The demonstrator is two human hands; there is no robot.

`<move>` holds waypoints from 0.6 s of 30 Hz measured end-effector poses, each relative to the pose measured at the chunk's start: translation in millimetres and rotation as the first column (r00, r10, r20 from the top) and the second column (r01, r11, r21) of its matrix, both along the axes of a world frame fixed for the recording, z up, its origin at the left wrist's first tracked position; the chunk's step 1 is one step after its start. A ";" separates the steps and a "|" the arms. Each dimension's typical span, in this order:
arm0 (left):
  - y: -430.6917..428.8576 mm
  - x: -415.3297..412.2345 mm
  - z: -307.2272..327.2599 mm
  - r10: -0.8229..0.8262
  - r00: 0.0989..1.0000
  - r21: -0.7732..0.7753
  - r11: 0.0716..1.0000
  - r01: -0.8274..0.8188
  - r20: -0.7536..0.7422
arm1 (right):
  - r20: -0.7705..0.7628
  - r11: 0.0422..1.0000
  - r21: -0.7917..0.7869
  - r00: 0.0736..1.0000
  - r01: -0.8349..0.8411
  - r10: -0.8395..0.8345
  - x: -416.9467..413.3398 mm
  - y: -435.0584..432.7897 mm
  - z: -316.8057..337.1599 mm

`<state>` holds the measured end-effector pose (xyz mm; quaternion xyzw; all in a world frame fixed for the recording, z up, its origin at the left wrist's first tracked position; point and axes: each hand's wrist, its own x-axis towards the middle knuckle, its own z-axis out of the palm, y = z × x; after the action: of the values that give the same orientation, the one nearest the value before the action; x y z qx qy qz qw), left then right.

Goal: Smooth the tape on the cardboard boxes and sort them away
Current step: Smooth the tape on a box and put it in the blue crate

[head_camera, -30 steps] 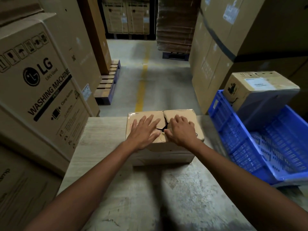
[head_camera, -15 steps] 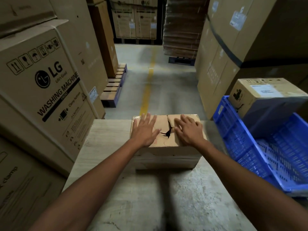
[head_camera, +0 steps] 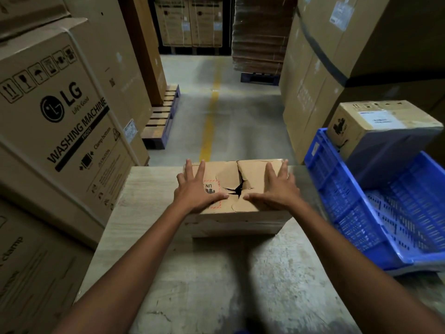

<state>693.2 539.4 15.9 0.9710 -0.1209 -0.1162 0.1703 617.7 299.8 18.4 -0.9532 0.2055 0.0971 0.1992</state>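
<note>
Head — box [head_camera: 255,173] lies under left hand [head_camera: 196,189], right hand [head_camera: 277,192]

Bare worktop [head_camera: 216,285] in front of the cardboard box [head_camera: 240,225] leaves room on the near side. A tall washing-machine carton [head_camera: 60,121] walls off the left edge. A tilted blue crate [head_camera: 349,213] holding a smaller carton [head_camera: 382,126] crowds the right. Beyond the box, the aisle floor [head_camera: 228,116] runs open.

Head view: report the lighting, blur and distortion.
Head view: dim warehouse light, brightest on the aisle floor; the blue crate is motion-smeared toward the right edge; wide-angle bowing bends the washing machine box; the cardboard box is fairly sharp and shadows the table in front of it.
</note>
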 end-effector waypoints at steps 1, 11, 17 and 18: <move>0.1 -1.2 2.8 -0.020 1.000 0.017 1.000 0.021 -0.015 | -0.002 1.000 -0.003 1.000 -0.016 0.016 -1.5 -1.3 1.3; -3.4 15.0 13.2 0.155 0.988 -0.332 0.933 -0.143 0.010 | 0.296 0.944 0.271 0.918 0.185 -0.265 11.6 -12.9 -2.8; 1.5 23.7 14.7 0.265 0.959 -0.595 0.789 -0.155 0.102 | 0.509 0.881 0.398 0.737 0.256 -0.444 18.5 -7.7 13.7; 2.8 23.3 15.2 0.279 0.955 -0.607 0.779 -0.161 0.105 | 0.534 0.858 0.437 0.689 0.271 -0.490 17.2 -5.4 13.6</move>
<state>716.5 542.2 31.1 0.8832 -0.0520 0.0406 0.4643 634.9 294.5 32.0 -0.8185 0.3040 -0.2381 0.4254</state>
